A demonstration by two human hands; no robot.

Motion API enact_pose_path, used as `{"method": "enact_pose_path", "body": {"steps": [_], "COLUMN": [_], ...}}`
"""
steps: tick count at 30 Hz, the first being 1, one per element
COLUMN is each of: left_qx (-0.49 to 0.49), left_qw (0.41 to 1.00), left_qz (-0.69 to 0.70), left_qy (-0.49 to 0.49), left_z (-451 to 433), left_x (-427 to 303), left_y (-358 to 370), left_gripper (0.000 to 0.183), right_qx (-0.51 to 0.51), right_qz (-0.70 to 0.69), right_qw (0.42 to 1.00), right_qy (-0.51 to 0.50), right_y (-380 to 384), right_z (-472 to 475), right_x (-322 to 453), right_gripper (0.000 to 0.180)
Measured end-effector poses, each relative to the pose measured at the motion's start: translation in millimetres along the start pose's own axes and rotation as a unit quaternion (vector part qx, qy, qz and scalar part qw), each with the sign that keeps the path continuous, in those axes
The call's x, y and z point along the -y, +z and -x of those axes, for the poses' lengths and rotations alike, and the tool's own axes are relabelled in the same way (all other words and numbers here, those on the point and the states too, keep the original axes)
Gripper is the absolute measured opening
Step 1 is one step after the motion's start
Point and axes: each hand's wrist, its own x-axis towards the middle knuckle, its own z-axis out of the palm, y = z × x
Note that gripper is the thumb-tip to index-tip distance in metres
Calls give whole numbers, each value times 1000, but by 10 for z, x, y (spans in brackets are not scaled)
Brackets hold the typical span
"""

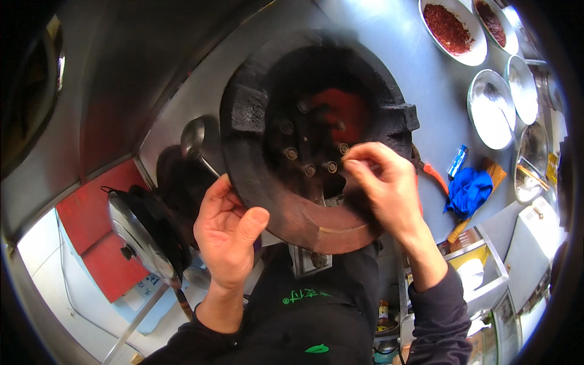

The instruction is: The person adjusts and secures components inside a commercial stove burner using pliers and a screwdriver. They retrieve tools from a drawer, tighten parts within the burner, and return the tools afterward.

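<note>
A round black stove ring of a wok burner fills the middle of the view, with several burner nozzles down in its well. My left hand is at the ring's lower left rim, fingers curled by its outer edge and thumb raised. Over the right side of the well is my right hand, thumb and forefinger pinched together beside the nozzles; whether something small is between them cannot be told. A reddish patch shows at the back of the well.
A metal ladle lies left of the ring, above a lidded wok. At right are pliers with red handles, a blue cloth, a brush, a blue lighter and several bowls, one holding red chili flakes.
</note>
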Motion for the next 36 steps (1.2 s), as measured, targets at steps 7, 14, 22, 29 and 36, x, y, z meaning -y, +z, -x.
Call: {"method": "enact_pose_path", "body": {"steps": [7,14,22,29,36], "left_qx": [23,34,33,26,35], "left_qw": [999,998,998,998,997], "left_qz": [-1,31,35,42,38], "left_qy": [-38,-44,-46,-47,-56], "left_z": [57,59,51,52,22], "left_x": [-88,-79,-96,-98,-108], "left_y": [158,220,217,191,146], "left_gripper": [59,62,62,62,63], "right_qx": [157,194,241,263,223], "right_qz": [184,147,115,186,213], "right_qw": [961,964,957,938,931], "right_qy": [-137,-108,-110,-130,-196], "right_y": [167,125,113,85,109], "right_z": [-418,-492,-646,-645,-612], "right_x": [-237,-295,-367,-279,-339], "right_gripper": [25,31,29,31,24]}}
